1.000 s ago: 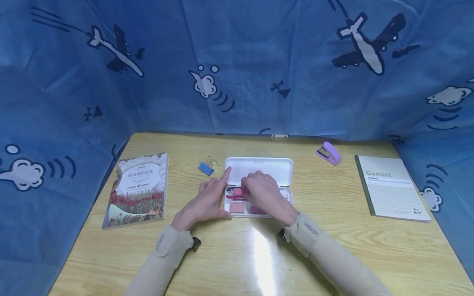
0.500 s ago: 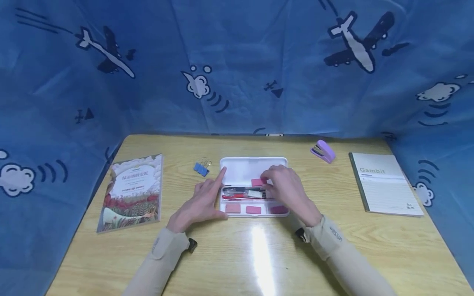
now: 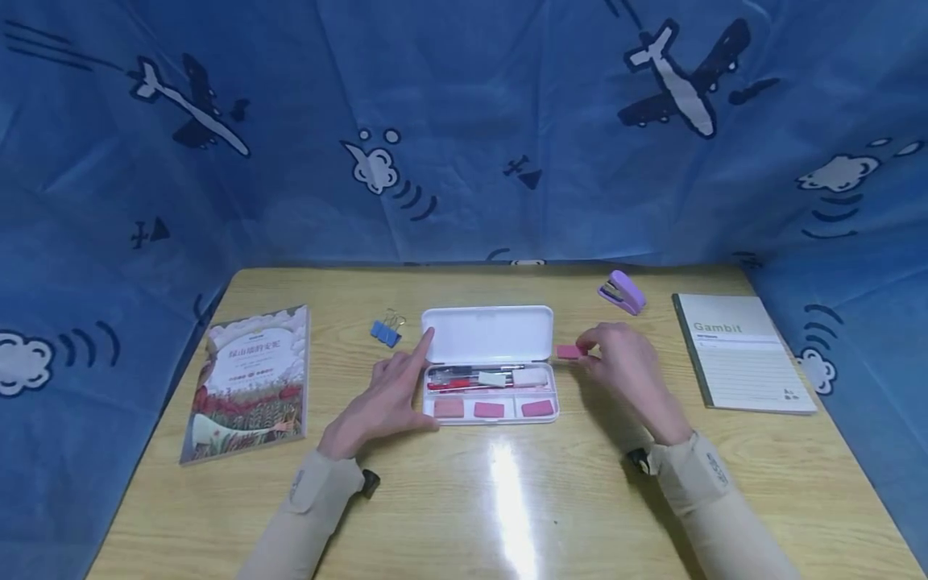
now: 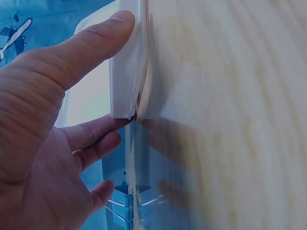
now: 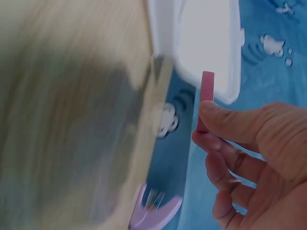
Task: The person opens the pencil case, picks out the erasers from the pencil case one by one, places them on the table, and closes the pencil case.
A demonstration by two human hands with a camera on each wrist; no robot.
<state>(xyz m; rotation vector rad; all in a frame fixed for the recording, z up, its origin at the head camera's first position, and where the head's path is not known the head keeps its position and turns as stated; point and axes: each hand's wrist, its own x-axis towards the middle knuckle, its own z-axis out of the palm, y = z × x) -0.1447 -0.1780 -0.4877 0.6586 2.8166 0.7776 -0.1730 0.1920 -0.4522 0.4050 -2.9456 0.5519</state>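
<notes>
A white pencil case [image 3: 487, 334] lies with its lid raised on the table. Along its left side rests my left hand [image 3: 380, 403], index finger against the lid and thumb on the front wall [image 4: 125, 67]. My right hand [image 3: 632, 374] pinches a pink eraser [image 3: 569, 352] between thumb and fingers, just right of the case; the right wrist view shows the eraser [image 5: 206, 88] edge-on, above the table. Pens [image 3: 449, 386] and a whitish block [image 3: 530, 377] lie in the case's back compartment. Pink erasers [image 3: 489, 409] lie in the front compartments.
A blue binder clip [image 3: 387, 331] lies left of the case, and a picture-covered book [image 3: 250, 379] farther left. A purple stapler [image 3: 622, 293] stands at the back right. Near the right edge lies a notebook [image 3: 747, 354]. Blue printed cloth [image 3: 464, 145] hangs behind the table [image 3: 435, 507].
My right hand has moved right, out of the pencil case, carrying the pink eraser. My left hand stays at the case's left side. The head view has shifted slightly.
</notes>
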